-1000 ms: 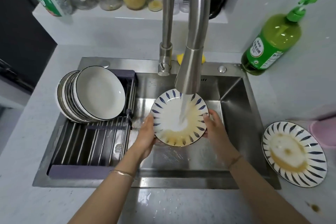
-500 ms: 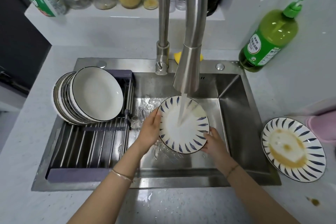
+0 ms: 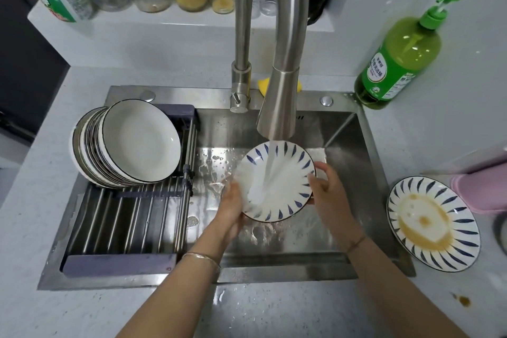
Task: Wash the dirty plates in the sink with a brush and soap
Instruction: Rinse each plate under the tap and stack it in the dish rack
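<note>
Currently a rinse step, my read. The near rim of the sink (image 3: 192,280) borders a wet counter (image 3: 274,310) strip, and both forearms cross it. Over the sink basin, the left hand (image 3: 231,206) grips the lower-left rim of the striped plate (image 3: 277,181), fingers curled behind it. The right hand (image 3: 327,192) grips the right rim, fingers wrapped round the edge. The plate is tilted face-up and off the sink floor, with the water stream hitting its middle. Its face looks clean, so this one is probably near done. Likely next move: swing it left to the drying rack (image 3: 123,228) over the sink's left half, where free rods lie in front of the leaning stack of white plates (image 3: 129,143). Then comes the dirty plate (image 3: 433,223) on the counter right of the sink, which has brown residue and needs soap. The soap bottle (image 3: 397,63) stands at the sink's back-right corner. No brush is in view, and I can't tell what the yellow item (image 3: 264,84) behind the sink's back rim is. Clearances: the faucet spout (image 3: 282,85) hangs just above the plate's top rim, so drop the plate before moving it sideways. The rack's edge is close to the left hand. The right part of the basin is open.
</note>
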